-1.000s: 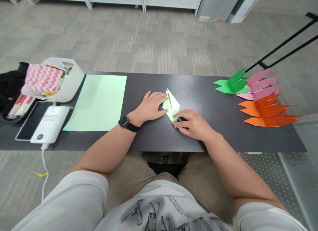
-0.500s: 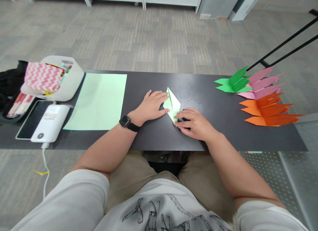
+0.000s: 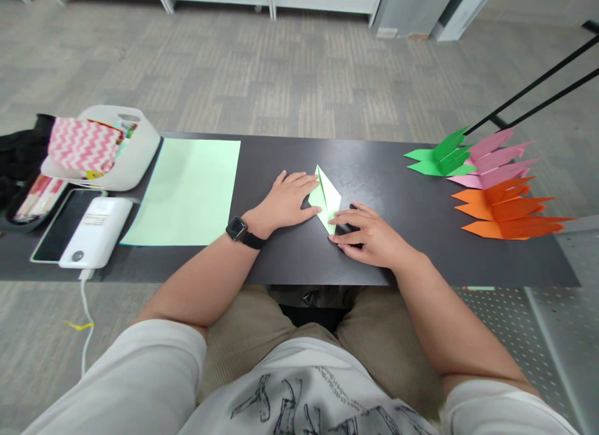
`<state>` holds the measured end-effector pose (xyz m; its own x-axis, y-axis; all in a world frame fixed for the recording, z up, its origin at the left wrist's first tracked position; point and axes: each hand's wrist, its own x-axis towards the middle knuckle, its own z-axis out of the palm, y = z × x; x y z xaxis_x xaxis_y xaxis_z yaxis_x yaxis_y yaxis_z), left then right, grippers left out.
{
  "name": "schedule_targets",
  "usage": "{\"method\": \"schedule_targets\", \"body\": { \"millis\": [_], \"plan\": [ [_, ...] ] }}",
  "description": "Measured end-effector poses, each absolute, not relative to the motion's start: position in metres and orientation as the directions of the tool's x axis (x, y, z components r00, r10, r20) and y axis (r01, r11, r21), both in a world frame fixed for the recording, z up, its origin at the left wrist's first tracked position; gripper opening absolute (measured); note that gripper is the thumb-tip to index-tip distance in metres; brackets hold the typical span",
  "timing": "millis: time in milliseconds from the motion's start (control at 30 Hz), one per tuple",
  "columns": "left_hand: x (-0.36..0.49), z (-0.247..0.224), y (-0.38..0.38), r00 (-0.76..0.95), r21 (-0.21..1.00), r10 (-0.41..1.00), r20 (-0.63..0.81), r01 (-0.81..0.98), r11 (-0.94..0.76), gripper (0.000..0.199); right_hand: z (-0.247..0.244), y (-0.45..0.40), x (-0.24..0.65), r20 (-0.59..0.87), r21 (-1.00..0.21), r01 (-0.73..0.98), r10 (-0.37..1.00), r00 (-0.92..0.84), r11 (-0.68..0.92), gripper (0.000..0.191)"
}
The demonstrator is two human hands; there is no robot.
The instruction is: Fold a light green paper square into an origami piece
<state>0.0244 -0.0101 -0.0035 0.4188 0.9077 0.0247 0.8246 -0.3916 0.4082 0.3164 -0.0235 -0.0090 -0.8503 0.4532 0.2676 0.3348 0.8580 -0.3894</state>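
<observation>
A small light green piece of folded paper [image 3: 330, 198], shaped like a narrow kite, lies on the dark table in front of me. My left hand [image 3: 291, 201] rests flat at its left side, fingers spread, with the fingertips and thumb touching the paper's left edge. At the lower right edge, my right hand [image 3: 367, 235] has its fingers bent and slightly apart, fingertips on the paper near its bottom point. The underside of the paper and the very tips of the right fingers are hard to make out.
Flat light green sheets [image 3: 187, 191] lie to the left. Beyond them are a white basket [image 3: 140, 151], a white power bank [image 3: 96, 232] with a cable and a phone [image 3: 60, 229]. Folded green [image 3: 442, 155], pink [image 3: 496, 163] and orange [image 3: 510, 213] paper cranes stand at the right.
My right fingers have shifted slightly at the paper's lower point and look a little straighter. My left hand stays in place, and the folded paper keeps its shape.
</observation>
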Motion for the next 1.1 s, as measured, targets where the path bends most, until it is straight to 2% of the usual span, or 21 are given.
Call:
{"method": "schedule_targets", "body": {
  "millis": [200,600,700,800,900,1000,1100],
  "plan": [
    [0.029,-0.005,-0.013,0.413,0.38,0.911,0.026,0.838,-0.391,0.08,-0.008,-0.025,0.315,0.246,-0.421,0.348,0.474,-0.845,0.838,0.023],
    [0.019,-0.015,-0.004,0.422,0.317,0.907,0.014,0.858,-0.404,0.064,-0.006,-0.026,0.312,0.261,-0.431,0.356,0.492,-0.831,0.83,0.021],
    [0.019,-0.012,-0.001,0.36,0.315,0.929,0.08,0.875,-0.367,0.058,-0.007,-0.026,0.312,0.259,-0.438,0.354,0.493,-0.83,0.826,0.021],
    [0.019,-0.004,-0.002,0.28,0.347,0.932,0.232,0.871,-0.348,0.045,-0.007,-0.025,0.313,0.253,-0.438,0.355,0.492,-0.833,0.826,0.021],
    [0.025,0.004,-0.01,0.36,0.385,0.876,0.322,0.795,-0.469,0.031,-0.007,-0.025,0.313,0.251,-0.436,0.359,0.495,-0.832,0.825,0.02],
    [0.036,0.005,-0.021,0.505,0.393,0.828,0.245,0.728,-0.561,0.033,-0.007,-0.025,0.313,0.256,-0.439,0.355,0.493,-0.831,0.826,0.02],
    [0.043,0.002,-0.026,0.532,0.397,0.831,0.163,0.735,-0.549,0.03,-0.007,-0.025,0.312,0.259,-0.45,0.355,0.5,-0.826,0.819,0.02]
  ]
}}
